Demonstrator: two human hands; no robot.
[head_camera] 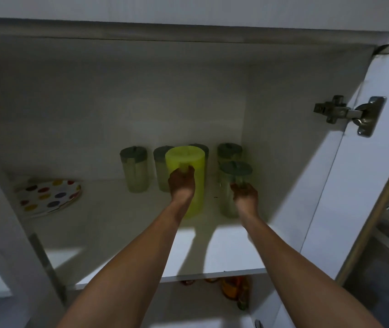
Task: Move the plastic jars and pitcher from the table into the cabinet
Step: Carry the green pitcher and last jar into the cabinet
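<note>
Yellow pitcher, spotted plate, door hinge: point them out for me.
yellow pitcher [198, 176]: head view, right side of body.
spotted plate [47, 194]: head view, middle of its face.
door hinge [348, 114]: head view, metal arm.

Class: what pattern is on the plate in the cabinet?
Multicoloured spots on white, plate, head view.

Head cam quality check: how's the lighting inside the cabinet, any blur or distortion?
Head view: cabinet interior is dim, so the grey-lidded jars at the back look murky; the green pitcher in the left hand stands out; forearms throw hard shadows on the brighter front of the shelf; wide-angle bends the cabinet edges; dotted plate and hinge slightly soft.
</note>
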